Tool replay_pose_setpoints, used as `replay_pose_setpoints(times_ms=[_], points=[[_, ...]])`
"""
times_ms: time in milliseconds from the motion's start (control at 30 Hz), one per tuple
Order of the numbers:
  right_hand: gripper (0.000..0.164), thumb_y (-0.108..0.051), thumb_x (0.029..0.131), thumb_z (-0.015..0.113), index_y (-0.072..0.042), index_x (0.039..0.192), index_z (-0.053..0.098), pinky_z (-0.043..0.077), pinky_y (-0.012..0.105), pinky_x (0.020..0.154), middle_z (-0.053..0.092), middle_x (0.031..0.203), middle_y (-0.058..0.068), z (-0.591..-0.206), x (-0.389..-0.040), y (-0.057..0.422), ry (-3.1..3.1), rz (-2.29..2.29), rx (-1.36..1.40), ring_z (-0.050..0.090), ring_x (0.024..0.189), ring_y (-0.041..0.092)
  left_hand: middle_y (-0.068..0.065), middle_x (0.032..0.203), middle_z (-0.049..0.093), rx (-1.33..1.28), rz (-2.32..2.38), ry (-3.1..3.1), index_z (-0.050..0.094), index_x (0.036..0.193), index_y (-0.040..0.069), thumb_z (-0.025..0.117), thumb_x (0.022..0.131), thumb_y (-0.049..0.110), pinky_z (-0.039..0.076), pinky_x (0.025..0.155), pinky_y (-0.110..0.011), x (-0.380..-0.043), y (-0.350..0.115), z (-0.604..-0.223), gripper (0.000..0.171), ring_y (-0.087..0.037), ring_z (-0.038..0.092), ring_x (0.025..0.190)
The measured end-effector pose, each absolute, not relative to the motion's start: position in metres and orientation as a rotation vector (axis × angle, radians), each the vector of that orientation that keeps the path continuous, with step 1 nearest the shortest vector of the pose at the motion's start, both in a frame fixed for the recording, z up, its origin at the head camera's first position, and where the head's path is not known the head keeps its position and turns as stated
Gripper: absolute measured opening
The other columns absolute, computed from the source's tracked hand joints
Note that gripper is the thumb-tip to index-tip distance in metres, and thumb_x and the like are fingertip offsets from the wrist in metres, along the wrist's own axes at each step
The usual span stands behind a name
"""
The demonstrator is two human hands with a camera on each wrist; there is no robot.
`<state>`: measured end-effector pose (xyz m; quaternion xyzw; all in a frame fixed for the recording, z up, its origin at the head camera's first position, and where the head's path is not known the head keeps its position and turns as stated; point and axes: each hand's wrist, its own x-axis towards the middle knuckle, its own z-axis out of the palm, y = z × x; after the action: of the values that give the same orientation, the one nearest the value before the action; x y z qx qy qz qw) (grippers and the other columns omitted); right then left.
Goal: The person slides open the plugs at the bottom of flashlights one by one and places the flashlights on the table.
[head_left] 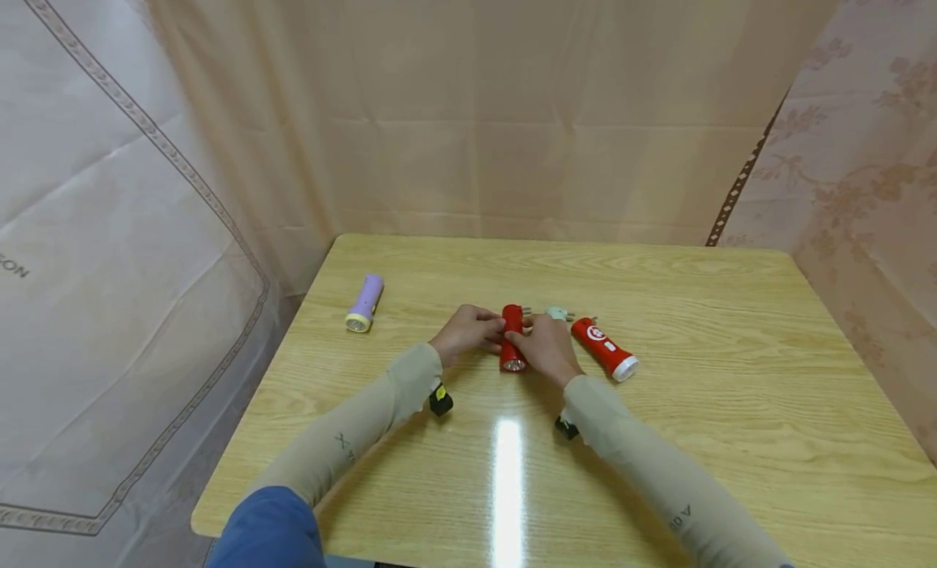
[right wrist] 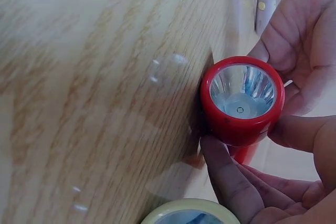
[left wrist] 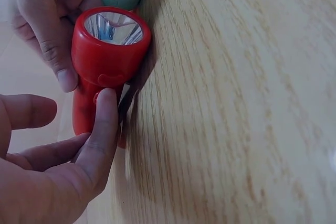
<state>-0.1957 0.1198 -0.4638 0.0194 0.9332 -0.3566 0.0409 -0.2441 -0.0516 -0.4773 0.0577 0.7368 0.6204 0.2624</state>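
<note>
A plain red flashlight lies at the table's middle, its lamp end facing the wearer. My right hand pinches it, with the thumb on one side of the red head and a finger on the other. From the left, my left hand touches the barrel with extended fingers, while its thumb stands apart. Just past the right hand is a pale green flashlight with a cream rim, mostly covered by that hand. A red flashlight with a white head lies to its right.
A purple flashlight with a pale yellow head lies toward the table's left side. The wood-grain table ends at a hanging beige curtain behind. Patterned cloth hangs at the right.
</note>
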Motion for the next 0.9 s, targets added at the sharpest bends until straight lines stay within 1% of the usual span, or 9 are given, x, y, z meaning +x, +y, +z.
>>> replay_pose_setpoints(times_ms=[167,400,533,600,667,700,833,900], points=[[0.043,-0.029,0.097,0.074,0.005,0.124,0.069,0.047,0.025,0.058,0.074,0.105,0.015,-0.464,-0.196,0.121,2.876,-1.107,0.038,0.061,0.073,0.019,-0.02,0.112,0.072,0.142,1.69,1.985,0.06,0.133,-0.011,0.054,0.107,0.009,0.062,0.085,-0.037,-0.245,-0.051,-0.478,0.033,-0.025,0.073,0.094],[0.036,-0.026,0.093,0.079,0.001,0.116,0.072,0.05,0.029,0.063,0.074,0.096,0.011,-0.463,-0.195,0.129,2.91,-1.137,0.019,0.064,0.078,0.02,-0.019,0.107,0.071,0.146,1.687,1.976,0.06,0.131,-0.012,0.051,0.107,0.005,0.062,0.084,-0.037,-0.244,-0.048,-0.478,0.031,-0.024,0.072,0.091],[0.033,-0.021,0.093,0.079,0.001,0.115,0.071,0.054,0.034,0.069,0.073,0.098,0.012,-0.463,-0.196,0.132,2.923,-1.162,-0.021,0.065,0.083,0.023,-0.018,0.106,0.07,0.175,1.664,1.987,0.061,0.13,-0.012,0.051,0.107,0.004,0.062,0.083,-0.037,-0.243,-0.048,-0.477,0.03,-0.024,0.071,0.09],[0.031,-0.019,0.092,0.079,0.001,0.114,0.071,0.054,0.038,0.074,0.073,0.099,0.013,-0.462,-0.196,0.133,2.926,-1.176,-0.038,0.065,0.086,0.025,-0.018,0.106,0.07,0.184,1.652,1.996,0.061,0.13,-0.011,0.05,0.107,0.004,0.062,0.082,-0.037,-0.242,-0.049,-0.477,0.029,-0.024,0.07,0.09],[0.029,-0.018,0.092,0.079,0.001,0.113,0.071,0.051,0.04,0.082,0.073,0.099,0.013,-0.462,-0.196,0.134,2.93,-1.194,-0.048,0.065,0.087,0.026,-0.018,0.107,0.069,0.191,1.641,2.005,0.061,0.13,-0.01,0.05,0.106,0.004,0.062,0.081,-0.036,-0.241,-0.049,-0.476,0.03,-0.024,0.07,0.09],[0.028,-0.017,0.092,0.079,0.001,0.113,0.072,0.05,0.041,0.083,0.073,0.099,0.013,-0.461,-0.196,0.134,2.931,-1.203,-0.052,0.064,0.088,0.027,-0.017,0.107,0.069,0.194,1.637,2.008,0.061,0.13,-0.01,0.05,0.106,0.004,0.062,0.081,-0.036,-0.241,-0.049,-0.477,0.03,-0.024,0.071,0.09],[0.025,-0.014,0.092,0.079,0.0,0.111,0.073,0.05,0.041,0.086,0.074,0.101,0.013,-0.461,-0.194,0.136,2.937,-1.25,-0.047,0.065,0.091,0.028,-0.018,0.11,0.069,0.206,1.63,2.019,0.06,0.132,-0.009,0.051,0.107,0.005,0.062,0.082,-0.037,-0.24,-0.051,-0.477,0.031,-0.026,0.071,0.092],[0.024,-0.013,0.092,0.079,0.0,0.111,0.074,0.054,0.04,0.081,0.074,0.101,0.012,-0.461,-0.193,0.136,2.939,-1.278,-0.043,0.066,0.091,0.027,-0.019,0.111,0.069,0.21,1.634,2.021,0.06,0.134,-0.009,0.052,0.107,0.006,0.062,0.082,-0.038,-0.24,-0.052,-0.477,0.032,-0.027,0.071,0.093]])
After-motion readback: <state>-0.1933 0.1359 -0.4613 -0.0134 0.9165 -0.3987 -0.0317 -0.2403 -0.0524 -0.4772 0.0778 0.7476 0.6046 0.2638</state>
